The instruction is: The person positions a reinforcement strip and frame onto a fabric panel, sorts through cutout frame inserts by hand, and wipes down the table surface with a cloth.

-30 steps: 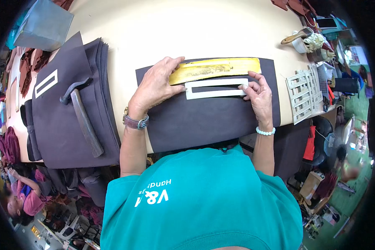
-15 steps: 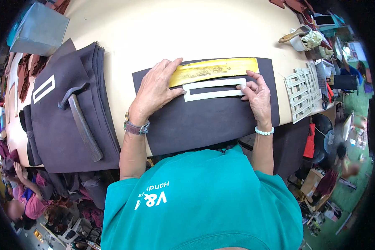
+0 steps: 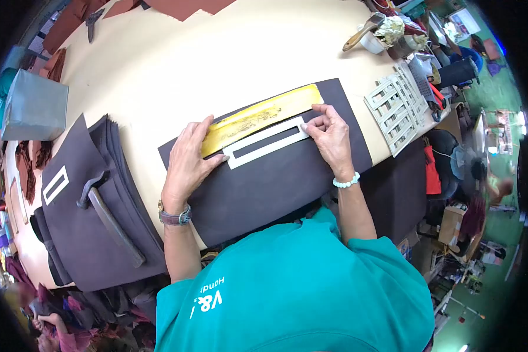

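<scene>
1. The left hand [image 3: 188, 158] has its thumb spread from the fingers: the thumb touches the left end of the white frame [image 3: 270, 151], the fingers lie at the left end of the yellow strip [image 3: 264, 117].
2. The right hand [image 3: 330, 138] has its thumb on the frame's right end; the forefinger is apart from it, near the strip's right end, and the other fingers are curled.
3. The white frame is flat, thin and smooth, a long rectangle with a slot. The yellow strip is long, with dark rubbed stains. Both are on the dark sheet [image 3: 264, 193], which is matt and even.
4. The strip is near the sheet's far edge, the frame just beside it. Toward the body, the sheet has wide open room. Beyond it, the pale worktop [image 3: 158, 70] is open also.
5. To the left is one stack of dark sheets [image 3: 94, 234], bearing one hammer [image 3: 114, 226] and one small frame [image 3: 53, 179]. To the right are slatted pale pieces [image 3: 393, 114]; they overlap, so I cannot count them surely. Farther are one brush [image 3: 353, 41] and one white cup [image 3: 371, 43].
</scene>
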Demonstrator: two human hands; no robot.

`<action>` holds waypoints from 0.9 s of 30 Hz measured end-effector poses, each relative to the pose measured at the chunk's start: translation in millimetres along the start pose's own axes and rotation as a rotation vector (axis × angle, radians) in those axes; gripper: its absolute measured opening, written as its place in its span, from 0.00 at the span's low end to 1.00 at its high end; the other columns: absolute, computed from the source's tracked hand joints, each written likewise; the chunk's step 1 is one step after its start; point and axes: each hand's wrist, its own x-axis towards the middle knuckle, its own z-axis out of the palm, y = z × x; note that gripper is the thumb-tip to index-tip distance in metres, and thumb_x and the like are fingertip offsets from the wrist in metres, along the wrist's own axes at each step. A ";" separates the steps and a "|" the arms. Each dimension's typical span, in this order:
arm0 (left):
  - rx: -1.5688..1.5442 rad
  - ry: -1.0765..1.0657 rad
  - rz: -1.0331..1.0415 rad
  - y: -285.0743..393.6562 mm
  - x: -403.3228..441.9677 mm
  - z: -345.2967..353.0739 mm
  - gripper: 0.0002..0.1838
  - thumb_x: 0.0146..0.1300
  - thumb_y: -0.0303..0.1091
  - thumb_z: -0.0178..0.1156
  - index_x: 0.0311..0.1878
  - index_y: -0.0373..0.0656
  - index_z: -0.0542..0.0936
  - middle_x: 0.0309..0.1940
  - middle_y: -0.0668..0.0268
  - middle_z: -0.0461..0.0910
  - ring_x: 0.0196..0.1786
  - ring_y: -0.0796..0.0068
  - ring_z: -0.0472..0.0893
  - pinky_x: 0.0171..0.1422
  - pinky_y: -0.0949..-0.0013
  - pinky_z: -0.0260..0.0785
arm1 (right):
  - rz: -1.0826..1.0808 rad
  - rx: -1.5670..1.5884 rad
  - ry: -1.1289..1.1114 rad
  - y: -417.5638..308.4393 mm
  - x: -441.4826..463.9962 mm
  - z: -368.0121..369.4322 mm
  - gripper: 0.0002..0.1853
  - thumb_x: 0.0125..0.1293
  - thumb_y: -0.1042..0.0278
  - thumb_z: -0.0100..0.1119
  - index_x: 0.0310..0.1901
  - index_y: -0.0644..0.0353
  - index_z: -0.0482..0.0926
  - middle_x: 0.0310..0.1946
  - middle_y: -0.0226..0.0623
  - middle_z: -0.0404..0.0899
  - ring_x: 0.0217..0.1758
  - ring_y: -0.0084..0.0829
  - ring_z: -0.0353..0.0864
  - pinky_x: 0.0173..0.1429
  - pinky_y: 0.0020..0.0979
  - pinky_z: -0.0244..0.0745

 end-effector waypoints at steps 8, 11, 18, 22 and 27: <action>-0.006 -0.006 0.008 -1.1 0.2 0.2 0.38 0.42 0.33 0.70 0.60 0.37 0.68 0.42 0.58 0.72 0.47 0.59 0.72 0.53 0.62 0.65 | -0.009 -0.029 0.043 0.6 1.2 2.8 0.20 0.51 0.76 0.64 0.47 0.70 0.74 0.24 0.36 0.81 0.26 0.22 0.79 0.34 0.24 0.74; -0.003 -0.006 0.021 -1.6 0.6 0.1 0.38 0.42 0.33 0.70 0.60 0.37 0.68 0.41 0.58 0.72 0.46 0.59 0.72 0.52 0.62 0.66 | -0.010 -0.079 0.050 1.1 1.8 3.2 0.20 0.51 0.75 0.64 0.47 0.68 0.74 0.24 0.37 0.81 0.26 0.25 0.80 0.34 0.26 0.74; 0.025 0.047 0.031 8.5 -2.9 0.3 0.31 0.44 0.32 0.68 0.55 0.40 0.72 0.40 0.58 0.72 0.46 0.58 0.73 0.51 0.61 0.67 | -0.220 -0.363 0.060 -1.9 -3.4 8.8 0.07 0.54 0.71 0.61 0.32 0.64 0.78 0.26 0.36 0.80 0.30 0.31 0.80 0.36 0.31 0.73; 0.286 0.064 0.136 24.4 -17.1 20.4 0.13 0.49 0.26 0.61 0.41 0.41 0.80 0.41 0.60 0.76 0.48 0.60 0.74 0.51 0.62 0.68 | -0.543 -0.825 0.078 -6.5 -10.6 10.7 0.04 0.55 0.72 0.56 0.28 0.62 0.79 0.31 0.38 0.77 0.38 0.35 0.78 0.42 0.35 0.71; 0.593 0.210 0.202 25.7 -53.3 56.0 0.16 0.56 0.28 0.54 0.50 0.40 0.77 0.52 0.63 0.74 0.57 0.62 0.70 0.61 0.52 0.60 | -0.850 -0.615 -0.061 -10.2 -44.4 53.9 0.13 0.62 0.67 0.50 0.43 0.65 0.77 0.46 0.43 0.76 0.52 0.44 0.74 0.55 0.45 0.68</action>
